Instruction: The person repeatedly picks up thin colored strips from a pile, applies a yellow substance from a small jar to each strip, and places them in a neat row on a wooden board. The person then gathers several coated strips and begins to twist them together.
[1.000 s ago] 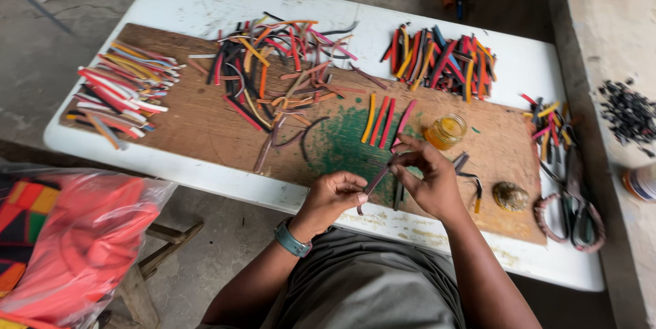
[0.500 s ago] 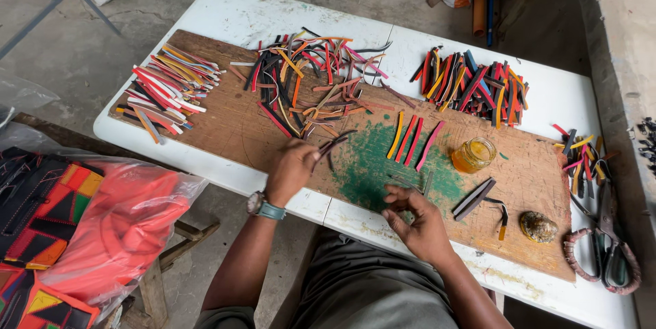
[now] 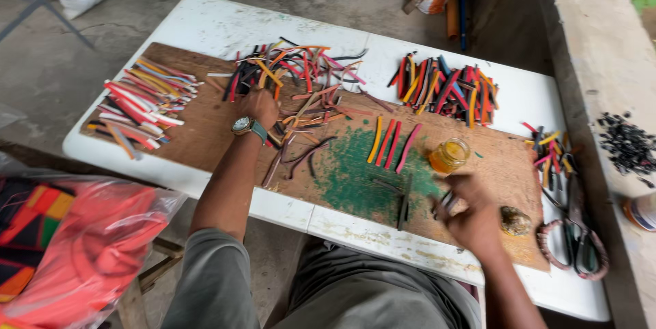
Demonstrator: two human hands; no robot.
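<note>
A wooden board (image 3: pixel 205 144) lies on a white table (image 3: pixel 205 28). My left hand (image 3: pixel 258 107), a watch on its wrist, reaches into the middle heap of coloured strips (image 3: pixel 301 76); its fingers are hidden among them. My right hand (image 3: pixel 471 216) is curled on a few dark strips (image 3: pixel 444 200) at the board's front right, next to a small jar of yellow liquid (image 3: pixel 449 156). A yellow, two red and a pink strip (image 3: pixel 389 141) lie side by side above a green stained patch (image 3: pixel 355 179). Two more dark strips (image 3: pixel 403 199) rest on that patch.
More strip piles lie at the left (image 3: pixel 140 107), back right (image 3: pixel 444 86) and far right (image 3: pixel 550 148). Scissors (image 3: pixel 574 233) and a round brown lump (image 3: pixel 514 221) sit near the right edge. Black bits (image 3: pixel 625 144) cover a concrete ledge. A red plastic bag (image 3: pixel 82 247) stands lower left.
My left hand has gone from the board's middle up into the central heap. My right hand has shifted right, from the green patch to the dark strips by the jar.
</note>
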